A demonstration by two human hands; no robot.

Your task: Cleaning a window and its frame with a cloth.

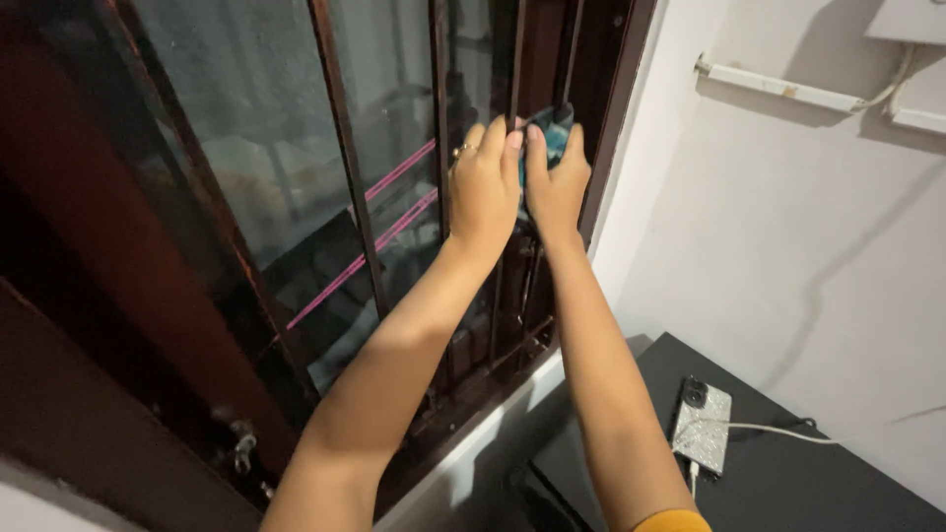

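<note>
Both my arms reach up to a dark wooden window frame (616, 108) with vertical bars (346, 148) and glass panes (256, 128). My left hand (483, 187), with a ring on one finger, is pressed against a bar near the right side of the frame. Right beside it, my right hand (557, 187) grips a small teal cloth (548, 133) against the frame. The two hands touch each other. Most of the cloth is hidden behind my fingers.
A white wall (788, 227) with a cable conduit (778, 89) lies to the right. Below it stands a black table (788, 473) holding a phone in a glittery case (702, 426) with a white cable (778, 431) plugged in. A white sill (493, 433) runs under the window.
</note>
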